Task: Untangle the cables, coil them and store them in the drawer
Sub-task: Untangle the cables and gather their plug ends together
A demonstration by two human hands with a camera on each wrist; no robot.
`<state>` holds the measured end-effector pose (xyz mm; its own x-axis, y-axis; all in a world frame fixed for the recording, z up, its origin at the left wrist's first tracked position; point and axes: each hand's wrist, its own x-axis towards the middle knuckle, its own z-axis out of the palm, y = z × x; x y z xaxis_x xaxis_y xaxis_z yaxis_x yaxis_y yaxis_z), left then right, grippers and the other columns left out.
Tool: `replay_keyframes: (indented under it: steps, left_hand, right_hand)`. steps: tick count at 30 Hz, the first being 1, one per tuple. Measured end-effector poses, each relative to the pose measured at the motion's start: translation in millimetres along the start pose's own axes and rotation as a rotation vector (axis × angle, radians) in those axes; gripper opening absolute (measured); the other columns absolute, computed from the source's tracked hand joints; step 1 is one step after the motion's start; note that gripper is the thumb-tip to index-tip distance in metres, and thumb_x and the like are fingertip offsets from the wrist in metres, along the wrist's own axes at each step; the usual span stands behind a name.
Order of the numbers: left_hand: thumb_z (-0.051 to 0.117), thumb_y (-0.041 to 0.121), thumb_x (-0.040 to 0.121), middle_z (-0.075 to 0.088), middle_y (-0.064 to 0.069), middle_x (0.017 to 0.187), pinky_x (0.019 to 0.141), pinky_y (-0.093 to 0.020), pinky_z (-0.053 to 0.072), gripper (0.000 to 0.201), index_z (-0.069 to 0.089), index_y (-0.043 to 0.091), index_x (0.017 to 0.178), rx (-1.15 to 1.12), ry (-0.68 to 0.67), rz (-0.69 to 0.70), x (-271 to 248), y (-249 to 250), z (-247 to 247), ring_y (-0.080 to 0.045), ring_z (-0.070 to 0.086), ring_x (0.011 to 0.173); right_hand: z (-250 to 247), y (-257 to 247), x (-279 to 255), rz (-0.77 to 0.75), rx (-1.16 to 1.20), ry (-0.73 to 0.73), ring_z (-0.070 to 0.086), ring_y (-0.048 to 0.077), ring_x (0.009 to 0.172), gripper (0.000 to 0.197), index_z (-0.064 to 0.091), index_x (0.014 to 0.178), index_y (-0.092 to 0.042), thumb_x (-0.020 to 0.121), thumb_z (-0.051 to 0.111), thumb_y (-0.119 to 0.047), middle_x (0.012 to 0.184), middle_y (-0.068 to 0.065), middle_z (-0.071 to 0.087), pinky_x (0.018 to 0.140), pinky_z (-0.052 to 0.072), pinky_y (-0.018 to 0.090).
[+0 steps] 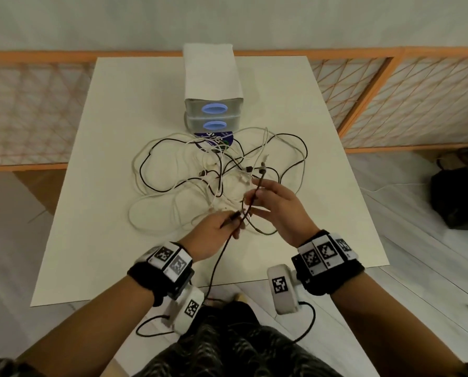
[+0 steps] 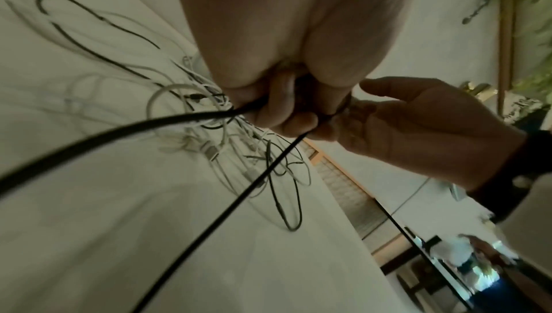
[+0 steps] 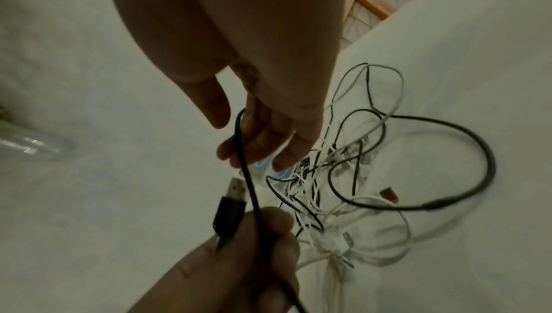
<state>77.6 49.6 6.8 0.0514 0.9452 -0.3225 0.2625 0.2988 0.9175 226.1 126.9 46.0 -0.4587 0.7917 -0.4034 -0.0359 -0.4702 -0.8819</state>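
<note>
A tangle of white and black cables [image 1: 200, 172] [image 2: 209, 143] [image 3: 343, 200] lies mid-table in front of a small drawer unit [image 1: 213, 77] with two blue handles, both drawers closed. My left hand [image 1: 222, 227] [image 2: 286, 115] [image 3: 254, 259] grips a black cable [image 1: 219, 257] [image 2: 119, 134] [image 3: 251, 188] just below its USB plug [image 3: 231, 204]. From there the cable rises to my right hand [image 1: 273, 205] [image 2: 418, 124] [image 3: 262, 134], passing between its thumb and nearly straight fingers. Its lower length hangs off the table's near edge.
The white table [image 1: 118, 213] has bare surface left and right of the tangle. A round purple-printed item [image 1: 213, 138] lies at the drawer unit's foot. An orange lattice railing [image 1: 390, 104] runs behind, and a black box [image 1: 459, 197] sits on the floor at right.
</note>
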Motion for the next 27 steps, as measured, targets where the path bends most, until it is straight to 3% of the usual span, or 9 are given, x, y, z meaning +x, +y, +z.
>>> replay_keyframes:
  steps: [2, 5, 8, 12, 15, 18, 20, 24, 27]
  left_hand:
    - [0.036, 0.022, 0.102, 0.065, 0.003, 0.091, 0.059, -0.012, 0.039, 0.025, 0.061, 0.018, 0.103, -0.063, 0.043, -0.051, -4, 1, -2, 0.005, 0.055, 0.069]
    - [0.031, 0.030, 0.102, 0.068, 0.001, 0.106, 0.063, -0.021, 0.048, 0.031, 0.058, 0.024, 0.115, -0.339, 0.098, -0.107, -4, 15, -7, -0.009, 0.063, 0.086]
    - [0.029, 0.033, 0.102, 0.071, 0.000, 0.095, 0.063, -0.025, 0.051, 0.031, 0.056, 0.029, 0.117, -0.461, 0.087, -0.033, -5, 26, -13, -0.013, 0.059, 0.073]
    - [0.032, 0.033, 0.100, 0.062, 0.005, 0.071, 0.059, -0.017, 0.042, 0.031, 0.060, 0.026, 0.114, -0.299, 0.048, 0.048, -16, 29, -20, -0.010, 0.045, 0.057]
    - [0.045, 0.024, 0.098, 0.046, 0.014, 0.057, 0.052, -0.012, 0.032, 0.021, 0.064, 0.017, 0.104, -0.263, 0.002, 0.077, -27, 26, -17, -0.004, 0.034, 0.054]
    - [0.051, 0.023, 0.093, 0.045, 0.018, 0.056, 0.055, -0.008, 0.033, 0.017, 0.060, 0.010, 0.098, -0.235, 0.002, 0.084, -36, 21, -14, 0.000, 0.036, 0.053]
    - [0.046, 0.018, 0.098, 0.041, 0.015, 0.056, 0.054, -0.011, 0.030, 0.017, 0.058, 0.007, 0.096, -0.250, 0.000, 0.049, -40, 17, -12, 0.000, 0.035, 0.052]
    - [0.035, 0.022, 0.100, 0.040, 0.013, 0.059, 0.059, -0.014, 0.034, 0.025, 0.057, 0.011, 0.096, -0.254, 0.066, 0.032, -40, 16, -9, -0.003, 0.034, 0.055]
    - [0.032, 0.025, 0.101, 0.039, 0.013, 0.059, 0.061, -0.017, 0.038, 0.028, 0.057, 0.013, 0.101, -0.254, 0.111, 0.043, -35, 16, -8, -0.004, 0.035, 0.055]
  right_hand:
    - [1, 0, -3, -0.047, -0.139, -0.033, 0.061, 0.015, 0.070, 0.015, 0.059, 0.102, -0.007, 0.096, 0.046, -0.005, 0.075, 0.006, 0.062, 0.075, 0.051, 0.029]
    - [1, 18, -11, -0.034, -0.504, -0.215, 0.060, 0.012, 0.065, 0.020, 0.064, 0.089, -0.015, 0.094, 0.047, -0.004, 0.071, 0.002, 0.065, 0.071, 0.052, 0.026]
    - [-5, 50, -24, 0.064, -0.941, -0.488, 0.061, 0.011, 0.073, 0.025, 0.067, 0.096, -0.010, 0.090, 0.044, -0.002, 0.081, 0.006, 0.070, 0.075, 0.047, 0.021]
    - [-16, 97, -41, 0.177, -1.395, -0.676, 0.058, 0.029, 0.108, 0.029, 0.064, 0.115, -0.007, 0.092, 0.047, -0.013, 0.116, 0.015, 0.065, 0.087, 0.040, 0.026]
    - [-19, 105, -45, 0.159, -1.409, -0.598, 0.058, 0.026, 0.108, 0.031, 0.063, 0.116, -0.012, 0.090, 0.055, -0.026, 0.115, 0.011, 0.066, 0.092, 0.042, 0.029]
    - [-25, 89, -31, 0.067, -1.278, -0.397, 0.064, 0.022, 0.092, 0.020, 0.069, 0.097, -0.014, 0.088, 0.053, -0.022, 0.099, 0.006, 0.070, 0.079, 0.047, 0.027]
    - [-29, 75, -14, 0.002, -1.255, -0.226, 0.062, 0.021, 0.088, 0.019, 0.068, 0.096, -0.013, 0.090, 0.052, -0.020, 0.096, 0.005, 0.069, 0.072, 0.042, 0.023]
    - [-27, 62, 21, -0.036, -1.190, 0.000, 0.058, 0.021, 0.101, 0.034, 0.054, 0.122, -0.015, 0.090, 0.057, -0.029, 0.116, 0.004, 0.060, 0.085, 0.044, 0.028]
    - [-22, 67, 40, 0.142, -1.156, -0.018, 0.057, 0.027, 0.108, 0.053, 0.040, 0.134, -0.015, 0.089, 0.058, -0.036, 0.122, 0.009, 0.057, 0.089, 0.045, 0.033]
